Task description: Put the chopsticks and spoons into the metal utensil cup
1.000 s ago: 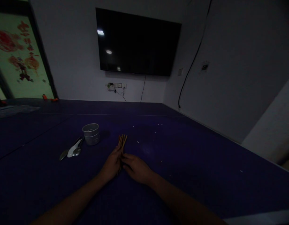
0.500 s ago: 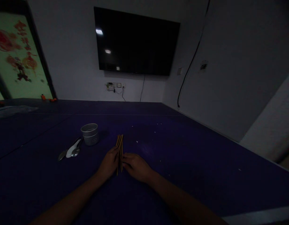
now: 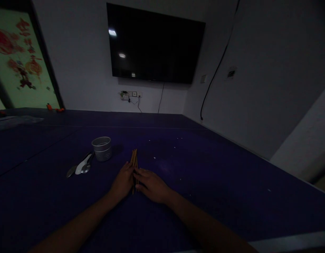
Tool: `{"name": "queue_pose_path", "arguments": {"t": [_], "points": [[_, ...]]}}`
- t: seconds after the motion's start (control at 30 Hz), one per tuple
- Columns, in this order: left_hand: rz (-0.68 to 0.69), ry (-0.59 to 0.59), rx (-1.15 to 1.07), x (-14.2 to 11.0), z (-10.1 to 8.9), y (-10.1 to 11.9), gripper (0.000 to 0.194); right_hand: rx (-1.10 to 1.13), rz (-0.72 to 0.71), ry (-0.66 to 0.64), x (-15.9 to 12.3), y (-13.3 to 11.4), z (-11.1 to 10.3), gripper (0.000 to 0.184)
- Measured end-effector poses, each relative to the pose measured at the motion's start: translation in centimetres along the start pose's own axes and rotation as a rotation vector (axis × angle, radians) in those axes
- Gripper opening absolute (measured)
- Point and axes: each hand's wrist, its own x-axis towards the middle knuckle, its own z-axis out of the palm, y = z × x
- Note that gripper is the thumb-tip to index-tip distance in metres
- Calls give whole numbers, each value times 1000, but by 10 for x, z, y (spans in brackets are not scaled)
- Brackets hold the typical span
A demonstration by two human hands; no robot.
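Note:
A bundle of brown chopsticks stands out between my two hands, over the purple surface. My left hand is closed against its left side, fingers at the sticks. From the right, my right hand presses its fingers and thumb around the same sticks. Their middle is partly hidden by my fingers; the lower ends show below. To the left is a grey perforated metal cup, and beside it lie a white spoon and metal spoons.
The purple surface bears scattered white specks and runs back to the wall. A clear plastic sheet lies far left, with small orange objects near the door. A television hangs on the wall; a black cable hangs at right.
The chopsticks' upper ends have drawn closer together. My right hand has shifted its fingers further over the sticks. The view has tilted slightly.

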Motion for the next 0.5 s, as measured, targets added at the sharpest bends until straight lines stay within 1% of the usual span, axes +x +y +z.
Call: {"name": "queue_pose_path", "arguments": {"t": [0.07,0.17,0.3,0.5], "points": [[-33,-17,27,0,0,-1,42,10,-7,-37,0,-1,-2,42],[-40,-52,38,0,1,-2,45,27,-34,-61,1,-2,-5,37],[-69,-67,69,0,2,-5,47,46,-86,-23,4,-2,-8,29],[-52,-51,86,0,0,-5,48,86,-125,8,5,-3,-6,25]]}}
